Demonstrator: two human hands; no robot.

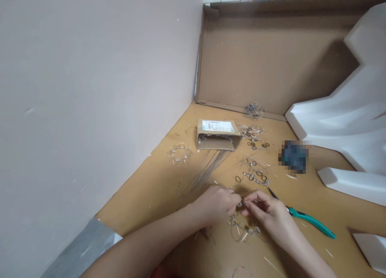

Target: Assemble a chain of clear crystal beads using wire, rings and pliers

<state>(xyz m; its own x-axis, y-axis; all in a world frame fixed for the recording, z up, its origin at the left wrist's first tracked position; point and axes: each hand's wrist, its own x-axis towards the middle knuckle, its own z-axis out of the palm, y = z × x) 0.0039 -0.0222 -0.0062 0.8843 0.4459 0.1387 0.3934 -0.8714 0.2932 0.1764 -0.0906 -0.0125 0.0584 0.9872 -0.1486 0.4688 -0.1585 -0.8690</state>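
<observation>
My left hand point(221, 201) is closed in a pinch, its fingertips meeting those of my right hand point(267, 213) over the table. A small clear bead point(239, 204) shows between the two hands. Just below hangs or lies a thin beaded wire point(237, 225) with clear beads on it; it runs up to the pinching fingers. My right thumb and forefinger are pressed together on the wire. Green-handled pliers point(312, 221) lie beside my right hand, tips pointing up and left. Beyond the hands is a beaded strand with dark rings point(256, 178).
A small open cardboard box point(219, 143) with a label holds beads, and straight wires point(212, 165) fan out before it. A beaded wire ring point(180, 153) lies left, tangled wire point(254, 110) at the back. White foam pieces point(328, 121) stand right; a wall point(105, 77) bounds the left.
</observation>
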